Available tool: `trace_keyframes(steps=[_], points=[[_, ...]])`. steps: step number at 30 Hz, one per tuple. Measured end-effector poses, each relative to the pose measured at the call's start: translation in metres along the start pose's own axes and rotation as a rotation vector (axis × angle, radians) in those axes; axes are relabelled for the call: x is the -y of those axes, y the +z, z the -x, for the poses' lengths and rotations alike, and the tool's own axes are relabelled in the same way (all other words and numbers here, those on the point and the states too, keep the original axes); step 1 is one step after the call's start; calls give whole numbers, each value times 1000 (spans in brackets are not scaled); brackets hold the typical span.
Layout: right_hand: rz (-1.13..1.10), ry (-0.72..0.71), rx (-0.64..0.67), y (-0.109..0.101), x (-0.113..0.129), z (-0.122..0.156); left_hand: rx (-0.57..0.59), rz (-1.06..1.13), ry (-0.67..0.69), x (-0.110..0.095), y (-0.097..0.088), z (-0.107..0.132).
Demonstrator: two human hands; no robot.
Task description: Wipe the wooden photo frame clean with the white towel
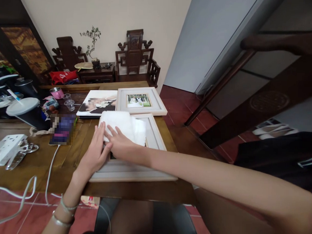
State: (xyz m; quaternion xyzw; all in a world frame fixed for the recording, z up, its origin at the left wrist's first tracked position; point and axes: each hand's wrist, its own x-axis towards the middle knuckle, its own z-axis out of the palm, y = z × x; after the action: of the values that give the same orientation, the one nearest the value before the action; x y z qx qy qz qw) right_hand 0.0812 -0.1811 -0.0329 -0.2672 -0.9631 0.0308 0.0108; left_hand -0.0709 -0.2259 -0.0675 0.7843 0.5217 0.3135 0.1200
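A light-wood picture frame (pixel 141 167) lies flat near the front edge of the wooden table, its middle partly covered. Folded white tissue or a wipe (pixel 117 119) rests on its upper left part. My right hand (pixel 118 141) presses on the white sheet with its fingers spread. Stretched along the frame's left side, my left hand (pixel 95 149) touches the edge of the sheet, its fingers straight. Both hands are side by side and the thumb of the left lies close to the right palm. What lies under the palms is hidden.
Behind stand a second framed photo (pixel 138 100) and a white-edged picture panel (pixel 97 103). To the left are a phone (pixel 63 131) on a white cable, a lidded dark cup (pixel 28 112), a power strip (pixel 9 149) and a clear claw clip (pixel 21 153). A wooden chair (pixel 133 58) stands beyond.
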Motion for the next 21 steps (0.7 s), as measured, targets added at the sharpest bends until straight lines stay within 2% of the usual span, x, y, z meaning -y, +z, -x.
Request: trace_keyframes(steps=[6, 10, 13, 17, 21], points=[[40, -169, -44, -2, 17, 38, -1, 86, 83, 1, -4, 1], [-11, -246, 37, -17, 26, 60, 25, 105, 43, 0, -6, 3], [-72, -271, 171, -35, 27, 74, 67, 22, -49, -1, -4, 2], [-164, -161, 370, -53, 17, 90, 74, -90, -80, 2, 4, -1], [-231, 36, 330, -57, -13, 97, 48, -192, -63, 11, 10, 0]])
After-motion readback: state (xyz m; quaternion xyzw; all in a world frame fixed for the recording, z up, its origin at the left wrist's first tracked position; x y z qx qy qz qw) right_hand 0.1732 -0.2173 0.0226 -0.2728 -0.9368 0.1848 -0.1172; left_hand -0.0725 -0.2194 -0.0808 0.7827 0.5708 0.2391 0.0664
